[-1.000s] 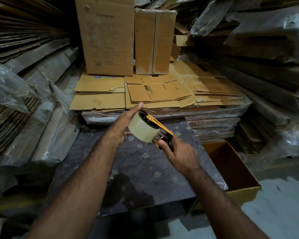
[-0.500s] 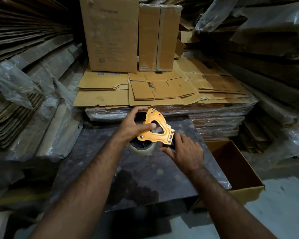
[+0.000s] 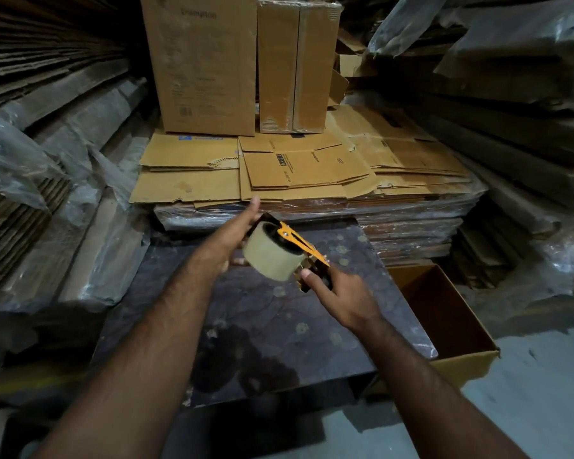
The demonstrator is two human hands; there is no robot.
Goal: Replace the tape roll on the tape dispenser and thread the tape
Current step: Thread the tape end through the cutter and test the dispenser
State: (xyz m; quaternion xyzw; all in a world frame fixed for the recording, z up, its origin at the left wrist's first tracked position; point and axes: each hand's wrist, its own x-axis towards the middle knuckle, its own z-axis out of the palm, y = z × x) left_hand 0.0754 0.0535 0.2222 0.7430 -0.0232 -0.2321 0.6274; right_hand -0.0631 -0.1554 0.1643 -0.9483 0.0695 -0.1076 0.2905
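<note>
An orange tape dispenser (image 3: pixel 300 241) is held in the air above a dark tabletop (image 3: pixel 279 313). A pale, translucent tape roll (image 3: pixel 272 256) sits on its hub, with its wide face turned toward me. My left hand (image 3: pixel 227 238) cups the roll from the left, thumb stretched up past its far edge. My right hand (image 3: pixel 340 294) grips the dispenser's dark handle end at the lower right, with the index finger touching the roll's lower edge. The cutter end is hidden behind the roll and my fingers.
An open cardboard box (image 3: pixel 444 319) stands on the floor to the right of the table. Flattened cartons (image 3: pixel 299 167) lie stacked behind the table, with upright boxes (image 3: pixel 206 64) on top. Plastic-wrapped cardboard bundles (image 3: pixel 73 180) line both sides.
Half a second ago the dispenser lay flat with its orange side plate up and the roll beneath. Both hands have turned it over and lifted it, so the roll now faces me.
</note>
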